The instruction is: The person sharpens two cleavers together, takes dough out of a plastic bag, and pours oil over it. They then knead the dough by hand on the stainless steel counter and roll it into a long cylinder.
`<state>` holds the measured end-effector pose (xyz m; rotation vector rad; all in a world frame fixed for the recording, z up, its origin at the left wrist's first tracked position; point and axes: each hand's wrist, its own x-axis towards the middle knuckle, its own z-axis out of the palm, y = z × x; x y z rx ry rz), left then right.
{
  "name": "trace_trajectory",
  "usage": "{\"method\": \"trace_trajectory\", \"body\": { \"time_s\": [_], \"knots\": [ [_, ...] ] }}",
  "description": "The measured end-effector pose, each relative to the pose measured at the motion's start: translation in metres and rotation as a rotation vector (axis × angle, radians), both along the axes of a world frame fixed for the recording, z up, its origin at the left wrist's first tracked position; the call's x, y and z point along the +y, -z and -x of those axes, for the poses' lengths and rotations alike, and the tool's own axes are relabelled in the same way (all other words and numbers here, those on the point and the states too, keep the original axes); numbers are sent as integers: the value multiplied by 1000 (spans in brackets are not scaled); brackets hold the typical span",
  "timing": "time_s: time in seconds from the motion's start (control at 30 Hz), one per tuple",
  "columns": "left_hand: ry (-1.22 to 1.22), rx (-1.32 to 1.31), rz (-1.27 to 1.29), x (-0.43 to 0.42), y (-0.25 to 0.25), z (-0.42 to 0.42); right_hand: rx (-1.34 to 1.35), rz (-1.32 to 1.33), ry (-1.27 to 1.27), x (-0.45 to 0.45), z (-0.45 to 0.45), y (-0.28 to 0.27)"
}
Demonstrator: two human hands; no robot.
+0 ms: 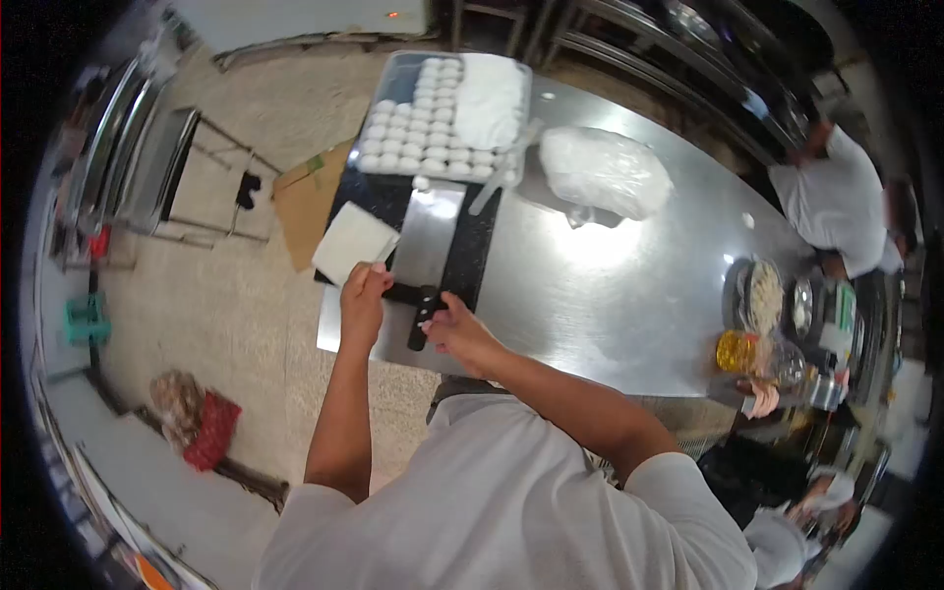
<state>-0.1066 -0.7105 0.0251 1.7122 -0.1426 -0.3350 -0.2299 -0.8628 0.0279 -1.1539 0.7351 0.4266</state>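
Observation:
A broad steel blade point(433, 218) lies on a black board point(480, 236), its black handle point(423, 320) pointing towards me. My right hand point(467, 339) is beside that handle, fingertips against or very near it, apart and not wrapped around it. To the left, my left hand point(364, 303) has its fingers drawn together at the board's near edge; what they may hold is hidden. Just beyond it is a white square sheet or folded cloth point(354, 242). A small white dough ball point(421, 183) rests at the blade's far end.
A clear tub point(393, 77) holds rows of white dough balls point(408, 138), partly under a white cloth point(490, 98). A plastic-wrapped white mass point(605, 172) sits on the steel table point(590, 324). Bowls and a yellow oil container point(736, 351) stand right. Co-workers point(836, 202) are nearby.

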Motion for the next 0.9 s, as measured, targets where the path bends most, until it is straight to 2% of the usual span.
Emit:
{"method": "trace_trajectory", "body": {
  "time_s": [0.03,0.1,0.13,0.17,0.23,0.27,0.33,0.4,0.47,0.63,0.7,0.77,0.8,0.87,0.9],
  "knots": [
    [6,25,-47,-2,1,-1,0,8,40,-7,-1,-11],
    [10,113,24,-8,-1,1,-180,262,-237,-22,0,-27],
    [-23,203,86,-14,-3,0,-303,359,-180,-21,2,-29],
    [12,201,88,-23,-3,0,-299,371,-147,-24,5,-30],
    [-46,491,634,-42,-1,6,-898,780,-164,-31,3,-68],
    [-23,698,811,-52,2,13,-893,787,-148,-32,3,-82],
    [138,550,767,-101,-30,47,-1227,1140,-308,-35,3,-102],
    [377,979,903,-147,-65,66,-1222,1215,-330,-44,9,-94],
    [421,995,866,-152,-70,75,-1249,1309,-346,-69,23,-80],
    [599,1096,698,-175,-81,131,-1090,1419,-58,-149,97,-46],
    [607,1160,616,-177,-99,150,-461,1567,43,-183,142,-6],
    [1015,802,645,-171,-105,148,16,1276,65,-225,196,52],
    [1034,802,628,-183,-116,149,20,1272,89,-231,213,49],
    [1055,423,778,-215,-138,164,-113,670,597,-238,247,29],
    [1068,428,763,-234,-139,179,-112,659,612,-239,258,18]
  ]
}}
